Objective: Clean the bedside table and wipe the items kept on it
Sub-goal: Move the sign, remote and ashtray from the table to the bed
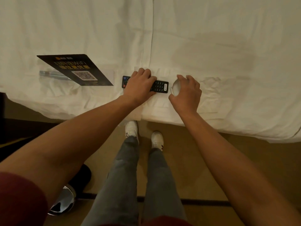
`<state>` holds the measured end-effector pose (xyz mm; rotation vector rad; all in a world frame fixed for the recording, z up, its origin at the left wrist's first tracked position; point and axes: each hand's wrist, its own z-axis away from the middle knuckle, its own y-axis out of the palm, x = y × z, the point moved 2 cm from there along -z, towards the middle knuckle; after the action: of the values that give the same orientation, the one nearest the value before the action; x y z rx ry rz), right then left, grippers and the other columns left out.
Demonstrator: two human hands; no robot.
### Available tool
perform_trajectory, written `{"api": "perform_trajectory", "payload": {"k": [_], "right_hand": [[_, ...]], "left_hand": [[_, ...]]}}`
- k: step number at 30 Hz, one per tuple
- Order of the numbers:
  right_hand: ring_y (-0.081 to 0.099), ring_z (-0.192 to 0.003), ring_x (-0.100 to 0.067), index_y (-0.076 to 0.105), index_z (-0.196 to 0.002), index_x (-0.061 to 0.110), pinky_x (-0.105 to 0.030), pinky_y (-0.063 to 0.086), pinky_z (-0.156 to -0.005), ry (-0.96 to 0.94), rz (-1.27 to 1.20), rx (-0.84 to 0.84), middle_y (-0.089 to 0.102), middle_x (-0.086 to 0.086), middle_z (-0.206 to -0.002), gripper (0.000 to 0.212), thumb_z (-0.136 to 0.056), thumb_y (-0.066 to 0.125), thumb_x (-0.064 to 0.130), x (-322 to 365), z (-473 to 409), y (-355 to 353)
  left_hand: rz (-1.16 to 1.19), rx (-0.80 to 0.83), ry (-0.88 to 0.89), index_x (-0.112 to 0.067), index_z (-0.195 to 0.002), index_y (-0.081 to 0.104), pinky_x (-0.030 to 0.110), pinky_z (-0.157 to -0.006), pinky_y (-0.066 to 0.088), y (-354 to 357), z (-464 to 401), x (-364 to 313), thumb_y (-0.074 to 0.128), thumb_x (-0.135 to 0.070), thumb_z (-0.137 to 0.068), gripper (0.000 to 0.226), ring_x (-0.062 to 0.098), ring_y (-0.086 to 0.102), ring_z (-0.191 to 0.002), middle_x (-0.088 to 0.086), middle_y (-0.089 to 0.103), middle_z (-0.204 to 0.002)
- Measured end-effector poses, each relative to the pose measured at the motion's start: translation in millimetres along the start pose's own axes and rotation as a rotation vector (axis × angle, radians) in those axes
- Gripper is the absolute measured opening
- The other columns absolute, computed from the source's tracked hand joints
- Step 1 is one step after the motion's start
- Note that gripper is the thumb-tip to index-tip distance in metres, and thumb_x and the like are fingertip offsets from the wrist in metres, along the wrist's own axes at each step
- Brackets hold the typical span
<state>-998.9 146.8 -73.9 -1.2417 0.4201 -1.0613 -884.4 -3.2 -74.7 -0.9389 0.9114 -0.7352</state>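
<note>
The long black plastic remote control (160, 85) is gripped across its middle by the left hand (140, 85), the fingers curled over its far edge and the thumb side toward the near edge. A small round white dish (175, 87), possibly an ashtray, is clasped by the right hand (187, 91), whose thumb and fingers are curled around its rim. Both items lie on the white bed sheet (211, 46), close to the near edge of the bed and just beside each other.

The remote's long axis runs left to right, parallel to the bed edge, its keypad end pointing toward the dish and its other end toward the black printed card with a QR code in a clear acrylic stand (76, 70), which lies nearby on the sheet.

The step in hand appears to be the handling of items set aside on the bed; whether they are being laid down or picked up cannot be told. No cloth is visible, so wiping would next call for one.
</note>
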Motion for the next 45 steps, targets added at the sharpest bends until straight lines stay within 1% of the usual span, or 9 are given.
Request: {"api": "perform_trajectory", "payload": {"k": [7, 11, 16, 21, 26, 30, 36, 40, 45], "right_hand": [[0.039, -0.142, -0.033, 0.05, -0.147, 0.027, -0.048, 0.038, -0.112, 0.076, 0.005, -0.036, 0.044, -0.009, -0.154, 0.076, -0.076, 0.076, 0.027, -30.0, -1.9, -7.5], [0.038, -0.143, -0.032, 0.048, -0.148, 0.027, -0.048, 0.038, -0.112, 0.096, -0.008, -0.004, 0.042, -0.009, -0.155, 0.077, -0.077, 0.077, 0.029, -42.0, -5.6, -6.3], [0.036, -0.146, -0.032, 0.043, -0.152, 0.026, -0.049, 0.037, -0.113, 0.085, -0.028, 0.034, 0.039, -0.009, -0.158, 0.081, -0.079, 0.078, 0.033, -48.1, -7.1, 0.1], [0.032, -0.149, -0.032, 0.038, -0.155, 0.025, -0.048, 0.035, -0.115, 0.071, -0.031, 0.058, 0.036, -0.009, -0.161, 0.086, -0.081, 0.077, 0.039, -50.5, -7.6, 0.1], [0.033, -0.148, -0.031, 0.041, -0.152, 0.019, -0.049, 0.035, -0.116, 0.057, -0.107, -0.028, 0.037, -0.009, -0.16, 0.078, -0.083, 0.069, 0.042, -47.6, -6.5, -18.4], [0.037, -0.146, -0.031, 0.045, -0.149, 0.015, -0.048, 0.037, -0.115, -0.11, -0.134, -0.093, 0.041, -0.011, -0.157, 0.068, -0.086, 0.065, 0.032, -28.9, 2.5, -40.7], [0.045, -0.14, -0.031, 0.054, -0.142, 0.013, -0.043, 0.042, -0.111, -0.428, -0.2, -0.107, 0.049, -0.012, -0.152, 0.058, -0.087, 0.068, 0.026, 36.1, 36.6, -56.7], [0.048, -0.136, -0.028, 0.057, -0.14, 0.018, -0.042, 0.048, -0.109, -0.616, -0.234, -0.04, 0.051, -0.009, -0.15, 0.054, -0.088, 0.066, 0.031, 85.1, 64.8, -41.4], [0.047, -0.138, -0.025, 0.057, -0.142, 0.025, -0.042, 0.045, -0.113, -0.758, -0.174, 0.069, 0.049, -0.006, -0.153, 0.052, -0.092, 0.066, 0.04, 144.5, 111.2, -3.2]], "left_hand": [[0.007, 0.01, 0.002, -0.012, -0.135, 0.06, 0.046, -0.1, 0.043, 11.2, -5.9, -6.4, 0.065, -0.042, -0.094, 0.051, 0.033, 0.051, -0.117, 0.013, 0.058, -0.124], [0.01, 0.012, -0.008, -0.012, -0.133, 0.061, 0.046, -0.099, 0.042, 16.5, -11.1, -13.4, 0.065, -0.041, -0.093, 0.05, 0.033, 0.052, -0.116, 0.013, 0.059, -0.122], [-0.01, 0.004, -0.016, -0.013, -0.134, 0.059, 0.046, -0.102, 0.041, 20.4, -11.3, -14.8, 0.066, -0.043, -0.091, 0.052, 0.033, 0.051, -0.118, 0.012, 0.059, -0.124], [-0.014, -0.001, -0.007, -0.016, -0.139, 0.053, 0.046, -0.106, 0.039, 20.6, -7.9, -16.8, 0.069, -0.046, -0.089, 0.061, 0.032, 0.05, -0.122, 0.01, 0.056, -0.13], [0.039, -0.086, -0.039, -0.015, -0.138, 0.054, 0.047, -0.107, 0.04, 11.7, 6.0, -19.6, 0.062, -0.051, -0.092, 0.059, 0.032, 0.05, -0.125, 0.01, 0.054, -0.134], [0.068, -0.165, -0.108, -0.014, -0.137, 0.054, 0.045, -0.105, 0.041, -1.7, 29.3, -19.8, 0.06, -0.049, -0.094, 0.056, 0.032, 0.05, -0.124, 0.011, 0.052, -0.136], [0.073, -0.315, -0.26, -0.018, -0.136, 0.055, 0.047, -0.103, 0.044, -25.5, 91.5, -14.0, 0.061, -0.047, -0.094, 0.052, 0.033, 0.052, -0.124, 0.012, 0.05, -0.142], [0.088, -0.403, -0.376, -0.026, -0.136, 0.059, 0.046, -0.101, 0.044, -26.5, 145.8, 5.5, 0.055, -0.048, -0.097, 0.045, 0.031, 0.053, -0.122, 0.011, 0.049, -0.146], [0.12, -0.5, -0.545, -0.032, -0.135, 0.061, 0.047, -0.098, 0.047, -8.2, 231.8, 40.4, 0.053, -0.05, -0.098, 0.041, 0.029, 0.055, -0.119, 0.009, 0.049, -0.148]]}}
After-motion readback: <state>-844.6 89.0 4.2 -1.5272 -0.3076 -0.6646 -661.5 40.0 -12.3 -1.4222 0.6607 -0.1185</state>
